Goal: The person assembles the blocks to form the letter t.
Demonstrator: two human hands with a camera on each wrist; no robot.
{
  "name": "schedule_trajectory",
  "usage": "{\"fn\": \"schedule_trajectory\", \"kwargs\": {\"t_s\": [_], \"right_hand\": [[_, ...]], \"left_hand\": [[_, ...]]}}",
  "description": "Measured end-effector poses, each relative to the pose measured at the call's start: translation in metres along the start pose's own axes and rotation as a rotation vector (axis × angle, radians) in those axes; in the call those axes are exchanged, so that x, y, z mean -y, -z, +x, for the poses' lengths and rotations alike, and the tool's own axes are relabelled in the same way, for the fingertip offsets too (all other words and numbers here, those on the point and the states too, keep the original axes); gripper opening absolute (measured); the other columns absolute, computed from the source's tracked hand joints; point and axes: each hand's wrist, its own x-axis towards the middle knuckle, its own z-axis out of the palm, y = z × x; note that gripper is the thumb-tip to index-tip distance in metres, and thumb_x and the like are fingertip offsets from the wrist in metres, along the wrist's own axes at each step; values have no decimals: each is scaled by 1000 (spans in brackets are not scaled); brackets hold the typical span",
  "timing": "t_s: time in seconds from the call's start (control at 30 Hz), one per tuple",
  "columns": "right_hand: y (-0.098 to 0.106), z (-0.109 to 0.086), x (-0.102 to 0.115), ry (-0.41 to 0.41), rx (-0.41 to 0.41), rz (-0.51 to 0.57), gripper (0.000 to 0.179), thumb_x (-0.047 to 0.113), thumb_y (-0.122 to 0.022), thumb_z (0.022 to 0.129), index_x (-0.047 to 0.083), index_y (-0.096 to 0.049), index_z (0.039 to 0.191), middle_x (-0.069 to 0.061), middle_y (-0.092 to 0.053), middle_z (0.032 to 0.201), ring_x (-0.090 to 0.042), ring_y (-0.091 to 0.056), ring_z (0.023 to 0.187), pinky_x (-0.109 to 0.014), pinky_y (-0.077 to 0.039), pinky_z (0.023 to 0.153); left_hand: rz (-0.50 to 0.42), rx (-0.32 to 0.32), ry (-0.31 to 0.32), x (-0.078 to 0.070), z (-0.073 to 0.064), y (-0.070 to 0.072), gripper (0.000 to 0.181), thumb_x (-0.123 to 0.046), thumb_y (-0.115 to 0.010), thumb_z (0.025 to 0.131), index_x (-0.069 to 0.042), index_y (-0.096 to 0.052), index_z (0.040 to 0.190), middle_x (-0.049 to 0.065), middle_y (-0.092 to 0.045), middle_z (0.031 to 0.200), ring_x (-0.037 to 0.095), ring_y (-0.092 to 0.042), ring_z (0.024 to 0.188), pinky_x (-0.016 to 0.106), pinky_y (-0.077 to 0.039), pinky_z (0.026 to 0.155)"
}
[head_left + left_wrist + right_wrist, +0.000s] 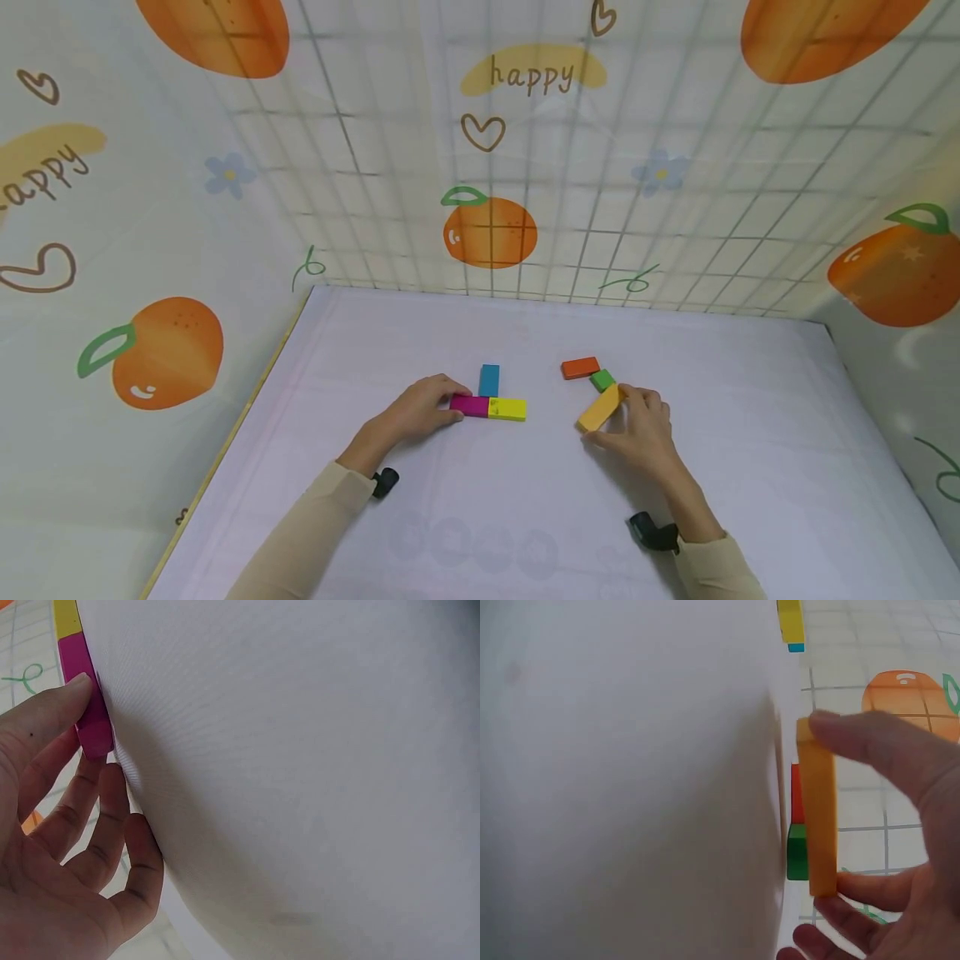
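Note:
My left hand (pixel 422 406) pinches the left end of a magenta block (pixel 469 406), the thumb on its near side and a finger behind. That block lies end to end with a yellow block (pixel 507 409), and a blue block (pixel 489 381) stands off behind their joint. Farther right, my right hand (pixel 642 429) holds a light-orange block (pixel 600 407) by its two ends, between thumb and fingers. In the right wrist view this light-orange block (pixel 821 814) appears raised off the table. Just behind it are a green block (pixel 603 381) and a red-orange block (pixel 580 367), their corners close together.
A white cloth covers the table (pixel 465 500), with a yellowish edge along its left side. Behind rises a fabric backdrop (pixel 375 217) printed with oranges, over a wire grid. Dark wrist cameras (pixel 652 532) sit at both cuffs.

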Motion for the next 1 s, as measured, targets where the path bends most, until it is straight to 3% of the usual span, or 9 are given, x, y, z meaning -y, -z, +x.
{"fn": "schedule_trajectory", "kwargs": {"t_s": [0.47,0.8,1.0], "right_hand": [[-5,-4,1,211,98,128,93,27,-93,68,11,-44,145,-17,-37,139,-37,-31,128,-60,-41,97],[-17,-3,21,281,167,159,93,28,-95,66,15,-45,144,-9,-40,137,-33,-32,132,-62,-40,100],[-23,-2,37,301,214,158,93,32,-95,66,21,-45,145,-4,-40,139,-27,-33,131,-56,-45,98]], "left_hand": [[-10,-4,-1,0,-1,0,38,-23,-76,91,-22,-68,129,-5,-61,118,16,-53,102,34,-47,89],[-15,-3,-3,1,-1,0,38,-23,-75,92,-22,-68,129,-4,-61,119,16,-53,104,36,-47,91],[-13,-6,-9,1,-1,1,38,-22,-75,91,-23,-68,128,-5,-61,118,15,-53,103,35,-47,91]]}}
